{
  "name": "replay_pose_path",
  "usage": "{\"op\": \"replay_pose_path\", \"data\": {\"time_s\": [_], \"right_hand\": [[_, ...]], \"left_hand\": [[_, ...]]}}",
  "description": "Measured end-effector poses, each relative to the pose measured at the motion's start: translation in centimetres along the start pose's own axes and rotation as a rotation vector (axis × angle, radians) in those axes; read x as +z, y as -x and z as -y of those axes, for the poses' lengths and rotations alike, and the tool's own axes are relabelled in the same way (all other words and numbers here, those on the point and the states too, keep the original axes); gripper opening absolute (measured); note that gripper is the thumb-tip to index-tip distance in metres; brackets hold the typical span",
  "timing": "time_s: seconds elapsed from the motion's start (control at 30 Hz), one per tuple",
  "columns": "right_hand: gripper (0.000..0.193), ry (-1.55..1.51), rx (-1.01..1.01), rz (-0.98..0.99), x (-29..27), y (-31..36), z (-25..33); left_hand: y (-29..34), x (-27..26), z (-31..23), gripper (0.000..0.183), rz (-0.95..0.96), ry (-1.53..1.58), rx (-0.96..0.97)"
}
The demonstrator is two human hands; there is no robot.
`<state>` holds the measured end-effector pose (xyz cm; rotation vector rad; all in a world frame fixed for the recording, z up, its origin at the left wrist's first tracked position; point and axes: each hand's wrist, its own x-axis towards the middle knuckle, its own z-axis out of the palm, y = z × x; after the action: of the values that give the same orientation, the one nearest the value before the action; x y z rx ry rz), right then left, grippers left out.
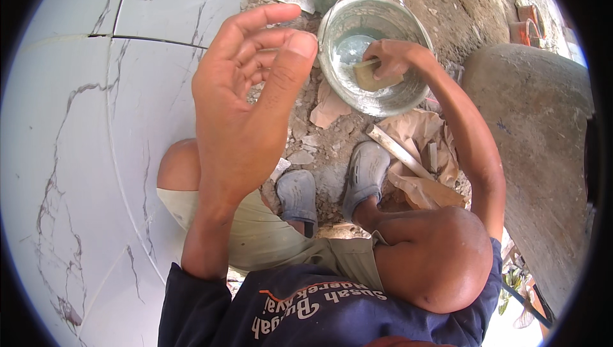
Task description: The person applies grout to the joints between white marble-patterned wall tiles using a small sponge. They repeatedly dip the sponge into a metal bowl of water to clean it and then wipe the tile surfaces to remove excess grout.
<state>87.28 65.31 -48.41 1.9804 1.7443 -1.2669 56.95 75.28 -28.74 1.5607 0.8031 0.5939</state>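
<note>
My right hand (391, 58) reaches down into a round, cement-smeared bucket (345, 21) and grips a yellowish sponge-like block (367, 77). Cloudy whitish liquid (351, 45) lies at the bucket's bottom, just beside the block. Fingers partly hide the block's upper side. To the left of the bucket, my left hand (246, 88) is raised in the air with its fingers loosely curved and apart, holding nothing. Its thumb tip overlaps the bucket's left rim in the picture; whether they touch I cannot tell.
Large white tiles (64, 155) with dark veins cover the left side. Rubble soil, torn brown paper (421, 130) and a whitish stick (399, 151) lie by my grey shoes (367, 174). A big grey curved slab-like object (530, 123) stands at right; reddish containers (525, 31) sit beyond.
</note>
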Motion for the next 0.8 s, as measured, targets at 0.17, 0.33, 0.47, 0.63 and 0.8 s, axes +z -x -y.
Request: {"op": "replay_pose_path", "data": {"time_s": [0.17, 0.33, 0.47, 0.63, 0.8], "right_hand": [[0.059, -0.276, -0.071, 0.150, -2.7, 1.6, -0.7], [0.051, -0.889, -0.259, 0.013, -5.9, 5.7, 0.5], [0.059, -1.109, -0.345, -0.184, -7.5, 7.2, 3.4], [0.059, -1.117, -0.584, -0.527, -10.9, 4.8, 14.8], [0.047, -0.362, -0.857, -1.382, -12.3, -1.0, 22.2]], "left_hand": [[0.1, 0.1, 0.0, 0.041, 0.013, 0.022, 0.001], [0.2, -0.5, 1.2, 0.034, 0.034, 0.160, -0.002], [1.3, 0.1, -1.6, 0.025, 0.215, -0.037, 0.178], [2.2, 1.0, -0.8, 0.024, 0.225, -0.028, 0.757], [2.7, 0.1, -1.8, 0.025, 0.146, -0.005, 0.859]]}}
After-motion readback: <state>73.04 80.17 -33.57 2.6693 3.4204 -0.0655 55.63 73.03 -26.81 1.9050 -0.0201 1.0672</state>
